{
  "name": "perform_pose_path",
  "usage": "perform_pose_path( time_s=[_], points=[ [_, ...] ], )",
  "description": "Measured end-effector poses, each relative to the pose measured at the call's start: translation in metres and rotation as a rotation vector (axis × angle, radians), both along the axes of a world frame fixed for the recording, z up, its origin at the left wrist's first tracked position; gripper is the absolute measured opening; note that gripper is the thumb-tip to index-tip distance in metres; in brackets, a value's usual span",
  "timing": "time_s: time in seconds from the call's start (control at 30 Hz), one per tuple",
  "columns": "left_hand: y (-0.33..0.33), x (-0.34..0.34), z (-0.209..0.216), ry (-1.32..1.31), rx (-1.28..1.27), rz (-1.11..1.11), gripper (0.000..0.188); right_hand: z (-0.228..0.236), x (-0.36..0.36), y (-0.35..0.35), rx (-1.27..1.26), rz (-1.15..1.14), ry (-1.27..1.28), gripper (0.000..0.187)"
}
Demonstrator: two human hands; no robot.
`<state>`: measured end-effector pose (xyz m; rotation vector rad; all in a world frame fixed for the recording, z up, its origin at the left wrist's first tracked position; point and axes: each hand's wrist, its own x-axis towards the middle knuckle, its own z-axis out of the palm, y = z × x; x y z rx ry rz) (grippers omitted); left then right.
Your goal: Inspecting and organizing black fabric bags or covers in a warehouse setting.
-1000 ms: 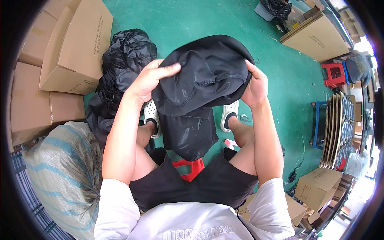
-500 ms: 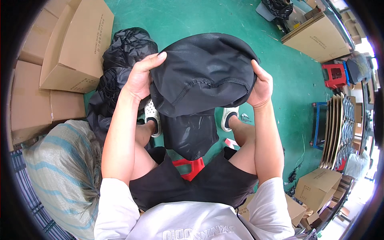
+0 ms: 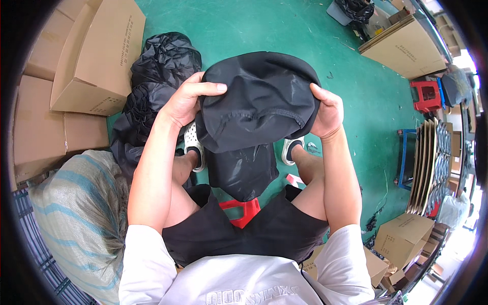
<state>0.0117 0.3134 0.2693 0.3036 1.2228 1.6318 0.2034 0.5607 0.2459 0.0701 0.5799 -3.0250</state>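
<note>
A rounded black fabric cover (image 3: 259, 96) with a curved stitched seam is stretched between my hands above my knees. My left hand (image 3: 192, 99) grips its left edge, the thumb lying over the face of the cloth and the fingers behind it. On the opposite edge, my right hand (image 3: 328, 109) has its thumb at the rim and its fingers tucked behind, mostly hidden. Below the cover, between my feet, a smooth black piece (image 3: 243, 173) shows in part; its upper end is hidden by the cover. I cannot tell what it is.
At the left, a heap of black fabric (image 3: 165, 66) lies beside stacked cardboard boxes (image 3: 96, 56) and a bulging woven sack (image 3: 81, 198). Part of a red stool (image 3: 244, 213) shows between my legs. A rack of boards (image 3: 427, 168) and another red stool (image 3: 426, 96) stand at the right.
The cover has come slightly nearer to me and its top edge is lower. My hands are a little closer together, and the left thumb reaches further over the cloth.
</note>
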Motion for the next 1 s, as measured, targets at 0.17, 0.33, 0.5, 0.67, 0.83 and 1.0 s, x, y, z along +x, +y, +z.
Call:
perform_pose_path(
  time_s=[0.17,0.33,0.5,0.67,0.83,1.0],
  points=[
    [-0.009,0.005,-0.003,-0.177,0.193,-0.122,0.068,0.004,-0.005,-0.008,0.076,-0.036,-0.103,0.046],
    [0.003,0.011,0.006,-0.079,0.096,-0.332,0.081,0.003,-0.009,-0.008,0.142,-0.047,-0.136,0.042],
    [0.006,0.023,0.009,-0.014,0.028,-0.304,0.081,0.003,-0.012,-0.008,0.151,-0.063,-0.127,0.04],
    [0.009,0.032,0.013,-0.038,-0.011,-0.26,0.076,0.003,-0.013,-0.005,0.142,-0.063,-0.1,0.039],
    [0.008,0.035,0.004,-0.149,0.217,-0.194,0.068,0.007,-0.013,-0.007,0.186,-0.082,-0.116,0.039],
    [0.006,0.03,0.008,-0.18,0.267,-0.117,0.062,0.013,-0.014,-0.009,0.217,-0.088,-0.159,0.039]
  ],
)
